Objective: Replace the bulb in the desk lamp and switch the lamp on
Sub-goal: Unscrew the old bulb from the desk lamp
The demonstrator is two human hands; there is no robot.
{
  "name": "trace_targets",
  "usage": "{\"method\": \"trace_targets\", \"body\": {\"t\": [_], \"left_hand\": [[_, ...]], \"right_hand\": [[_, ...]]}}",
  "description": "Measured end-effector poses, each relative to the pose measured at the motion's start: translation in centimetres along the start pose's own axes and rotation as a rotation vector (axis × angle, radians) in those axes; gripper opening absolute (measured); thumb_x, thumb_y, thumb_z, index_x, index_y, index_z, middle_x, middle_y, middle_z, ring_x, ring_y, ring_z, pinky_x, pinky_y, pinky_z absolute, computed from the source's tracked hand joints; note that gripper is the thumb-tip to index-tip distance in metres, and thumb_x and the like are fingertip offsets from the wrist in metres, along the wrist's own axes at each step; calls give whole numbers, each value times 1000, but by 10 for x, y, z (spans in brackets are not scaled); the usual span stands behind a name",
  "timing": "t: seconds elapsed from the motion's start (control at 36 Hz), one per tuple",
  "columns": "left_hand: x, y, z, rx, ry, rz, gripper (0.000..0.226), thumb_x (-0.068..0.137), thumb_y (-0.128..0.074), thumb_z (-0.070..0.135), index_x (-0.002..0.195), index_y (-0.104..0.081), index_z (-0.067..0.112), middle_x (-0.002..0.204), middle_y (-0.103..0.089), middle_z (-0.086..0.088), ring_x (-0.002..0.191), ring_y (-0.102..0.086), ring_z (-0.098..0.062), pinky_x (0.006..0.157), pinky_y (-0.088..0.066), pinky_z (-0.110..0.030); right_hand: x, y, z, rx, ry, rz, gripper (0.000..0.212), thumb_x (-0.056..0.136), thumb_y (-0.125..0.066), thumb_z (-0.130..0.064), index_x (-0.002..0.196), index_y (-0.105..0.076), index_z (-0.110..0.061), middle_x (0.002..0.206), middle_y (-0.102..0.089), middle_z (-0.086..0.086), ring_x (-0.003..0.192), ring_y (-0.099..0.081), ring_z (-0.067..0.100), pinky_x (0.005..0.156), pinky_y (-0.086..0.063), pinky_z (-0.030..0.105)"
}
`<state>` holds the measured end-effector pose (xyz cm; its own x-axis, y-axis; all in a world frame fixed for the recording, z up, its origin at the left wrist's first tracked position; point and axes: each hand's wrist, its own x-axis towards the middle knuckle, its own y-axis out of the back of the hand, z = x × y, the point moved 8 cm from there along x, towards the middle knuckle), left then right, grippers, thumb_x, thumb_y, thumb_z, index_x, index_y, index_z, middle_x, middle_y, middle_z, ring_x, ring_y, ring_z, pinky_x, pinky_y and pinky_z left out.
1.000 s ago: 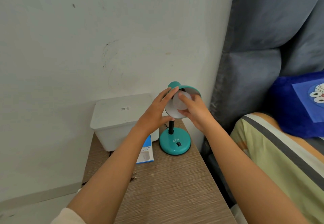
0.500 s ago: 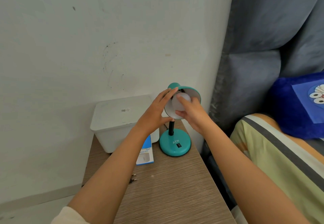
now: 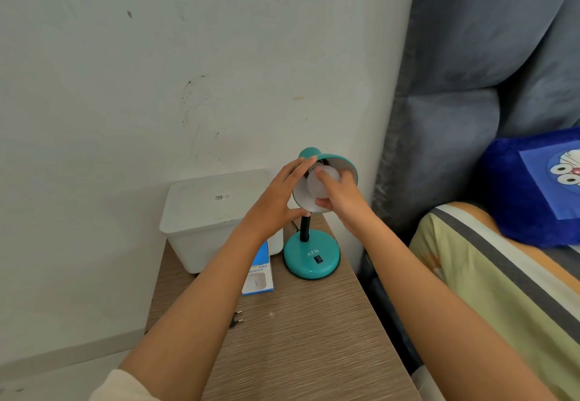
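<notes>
1. Bulb [image 3: 321, 186] is being gripped inside the teal lamp shade [image 3: 346, 165] by the right hand [image 3: 340, 195], fingers curled around the white globe.
2. Shade is being steadied by the left hand [image 3: 276, 203], fingers spread wide on its rim.
3. Lamp base [image 3: 311, 254] is being carried by the bench [image 3: 298, 338], just beside a blue box [image 3: 259, 278].

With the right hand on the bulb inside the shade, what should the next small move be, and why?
Probably another twist of the bulb by the right hand, while the left hand steadies the teal shade. Whether it is seated cannot be told, and the plug lies loose on the table.
</notes>
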<state>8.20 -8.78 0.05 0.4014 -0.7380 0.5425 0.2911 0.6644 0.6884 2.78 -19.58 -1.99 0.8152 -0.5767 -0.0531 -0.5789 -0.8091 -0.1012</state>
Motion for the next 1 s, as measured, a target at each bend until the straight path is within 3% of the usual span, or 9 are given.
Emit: {"method": "trace_targets", "body": {"t": [0.11, 0.28, 0.42, 0.44, 0.56, 0.69, 0.83, 0.89, 1.0], "left_hand": [[-1, 1, 1, -8, 5, 5, 93, 75, -77, 14, 141, -18, 42, 146, -31, 2, 130, -27, 2, 104, -21, -3], [-2, 1, 2, 6, 1, 0, 94, 74, -77, 13, 142, -19, 39, 148, -30, 0, 132, -26, 2, 103, -20, -2], [-1, -1, 2, -9, 14, -6, 92, 76, -77, 15, 142, -19, 41, 148, -30, 2, 134, -28, -4, 104, -21, -3], [-1, -2, 2, -10, 16, -9, 93, 75, -77, 15, 142, -18, 41, 148, -30, 2, 135, -28, -4, 104, -21, -3], [-1, -3, 2, -9, 13, -8, 95, 74, -77, 13, 143, -18, 39, 148, -29, 1, 135, -27, -5, 105, -20, -4], [-1, -4, 3, -11, 20, -12, 94, 75, -77, 14, 142, -17, 42, 148, -29, 1, 135, -27, -6, 104, -21, -3], [-2, -7, 2, -10, 26, -18, 99, 73, -77, 9, 143, -16, 44, 149, -28, 2, 136, -27, -6, 104, -21, -4], [-5, -1, -1, -13, 34, -9, 97, 74, -77, 10, 142, -16, 44, 149, -28, 3, 135, -27, -4, 104, -21, -4], [-5, -1, 0, -23, 31, -3, 94, 75, -77, 12, 142, -18, 42, 147, -30, 2, 133, -27, 0, 104, -21, -3]], "right_hand": [[-10, -16, 8, 475, -238, -243, 20, 93, -50, -34, 103, -55, -18, 117, -53, 16, 106, -57, 31, 73, -59, 32], [-2, 5, -7, -268, 65, 53, 53, 89, -50, -44, 129, -41, -11, 119, -49, 6, 77, -58, 18, 84, -57, 42], [-9, -12, 7, 470, -197, -171, 22, 93, -51, -30, 113, -52, -19, 123, -49, 10, 116, -53, 28, 80, -58, 39], [-8, -11, 6, 473, -185, -168, 25, 93, -51, -27, 116, -52, -19, 127, -48, 11, 119, -51, 28, 80, -58, 39], [-2, 6, -2, 86, -42, 61, 52, 89, -57, -35, 130, -39, -9, 131, -44, 10, 114, -49, 23, 78, -58, 36], [-2, 0, 6, 192, -116, -56, 52, 90, -55, -36, 132, -40, -10, 129, -45, 10, 117, -50, 26, 78, -58, 36], [5, 11, -21, -431, 182, 100, 59, 89, -51, -46, 135, -39, -11, 124, -50, 6, 101, -49, 17, 73, -56, 32], [3, 3, -11, -280, 68, 36, 57, 88, -53, -46, 132, -41, -11, 125, -49, 6, 106, -50, 20, 71, -56, 31], [-11, -13, 10, 367, -240, -177, 21, 90, -57, -29, 106, -56, -16, 121, -51, 13, 114, -54, 29, 75, -60, 38]]}}
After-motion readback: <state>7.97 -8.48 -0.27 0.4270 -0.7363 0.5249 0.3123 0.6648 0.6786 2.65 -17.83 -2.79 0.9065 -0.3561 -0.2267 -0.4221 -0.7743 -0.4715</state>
